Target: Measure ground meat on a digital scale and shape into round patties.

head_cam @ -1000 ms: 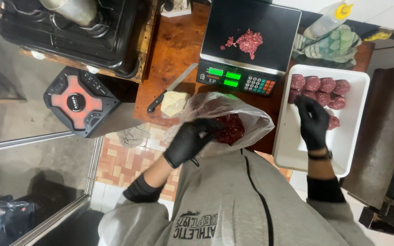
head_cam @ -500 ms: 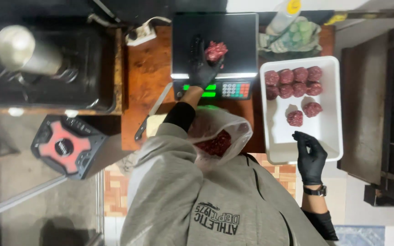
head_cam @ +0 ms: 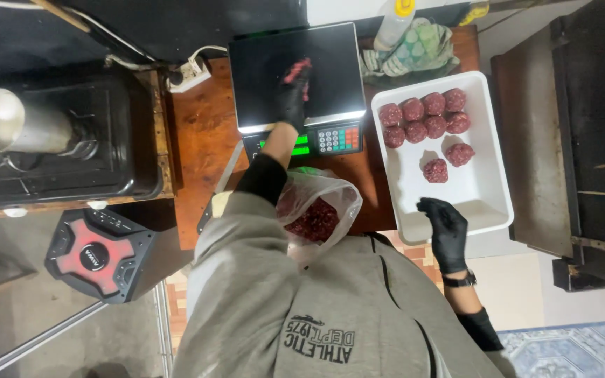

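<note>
- The left hand [head_cam: 293,98], black-gloved, is reaching over the scale [head_cam: 292,70] at the table's far edge, its grip pinching a clump of minced meat [head_cam: 297,71].
- The right hand [head_cam: 446,227] is resting on the near rim of the white tray [head_cam: 481,185] of meatballs [head_cam: 425,115], fingers spread.
- A clear bag of mince [head_cam: 316,217] is sitting at the table's near edge.

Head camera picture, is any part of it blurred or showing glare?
Head view: the left hand and the minced meat it holds over the scale are smeared by motion blur; the meatballs in the white tray are sharp; the scale's front edge catches a bright glint.
</note>
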